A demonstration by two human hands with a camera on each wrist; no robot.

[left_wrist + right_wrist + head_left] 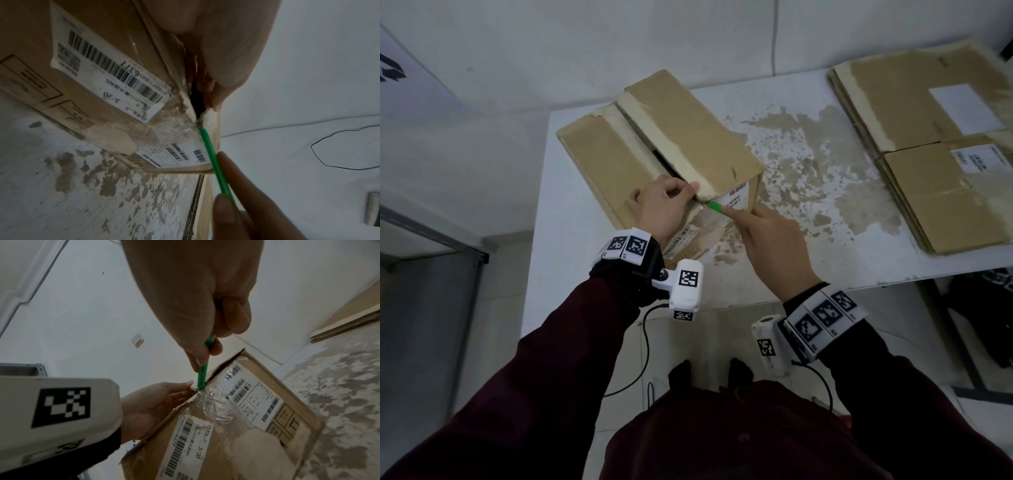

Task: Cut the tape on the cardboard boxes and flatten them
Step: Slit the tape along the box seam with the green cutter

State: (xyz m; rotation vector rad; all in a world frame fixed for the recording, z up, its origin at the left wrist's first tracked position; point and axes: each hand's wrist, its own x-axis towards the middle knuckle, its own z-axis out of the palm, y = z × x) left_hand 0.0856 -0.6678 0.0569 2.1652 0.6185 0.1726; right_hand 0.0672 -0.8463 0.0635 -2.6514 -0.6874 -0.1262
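A brown cardboard box (688, 137) with pale tape along its top seam stands on the white table (808, 260). Its top flaps are parted along the seam. My left hand (664, 202) grips the near edge of the left flap, fingers curled into the gap. My right hand (770, 240) pinches a thin green cutter (715, 206), its tip at the crumpled clear tape (211, 400) on the near top edge of the box. The cutter (213, 159) (202, 376) meets the tape beside the left fingertips (190, 383). White barcode labels (107, 71) cover the box's near side.
A stack of flattened cardboard boxes (935, 144) lies at the table's right end. The table surface is worn with brown patches (808, 154). A white wall stands behind. A grey metal shelf frame (431, 246) is at the left, and cables hang below the table edge.
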